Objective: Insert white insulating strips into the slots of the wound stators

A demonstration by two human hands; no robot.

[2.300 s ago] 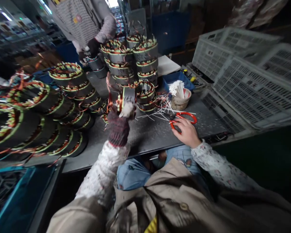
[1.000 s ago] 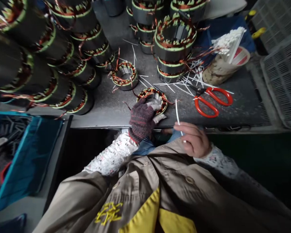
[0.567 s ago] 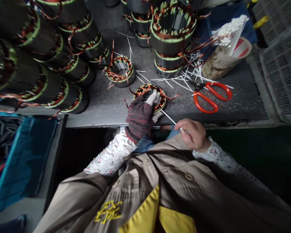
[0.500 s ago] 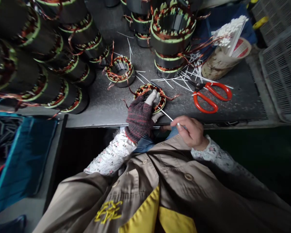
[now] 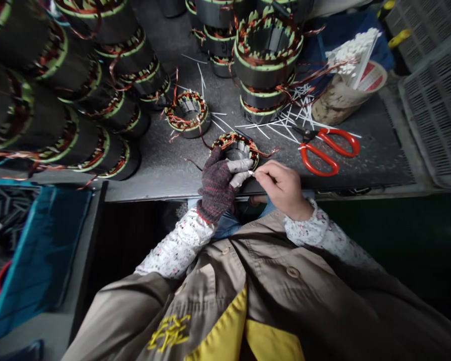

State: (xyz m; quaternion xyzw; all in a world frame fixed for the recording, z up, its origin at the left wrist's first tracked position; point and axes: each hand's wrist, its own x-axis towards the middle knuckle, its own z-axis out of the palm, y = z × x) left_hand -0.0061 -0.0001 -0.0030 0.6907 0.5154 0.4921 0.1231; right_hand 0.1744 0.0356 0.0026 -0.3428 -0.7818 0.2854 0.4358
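My left hand (image 5: pixel 220 175), in a dark knitted glove with pale coverings on the fingertips, is closed on the near side of a small motor stator (image 5: pixel 252 156). Copper windings and a light green rim show on the stator, which sits at the bench's front edge. My bare right hand (image 5: pixel 281 188) is pinched close against the left fingertips at the stator's near right rim. A small white bit of a thin cable tie (image 5: pixel 251 172) shows at its fingertips; the rest is hidden. Red-handled scissors (image 5: pixel 328 150) lie to the right.
Another small stator (image 5: pixel 188 114) stands just behind. Stacked stators (image 5: pixel 268 60) rise at the back, and more (image 5: pixel 113 113) fill the left. White strips (image 5: pixel 285 118) lie scattered beside a cup (image 5: pixel 330 103) of white ties. A grey crate (image 5: pixel 432 120) is at right, a blue bin (image 5: pixel 56 240) at left.
My right hand has moved left and up to the stator's rim, and the white strip between hand and stator is largely out of sight. My left fingers have shifted toward the near right rim.
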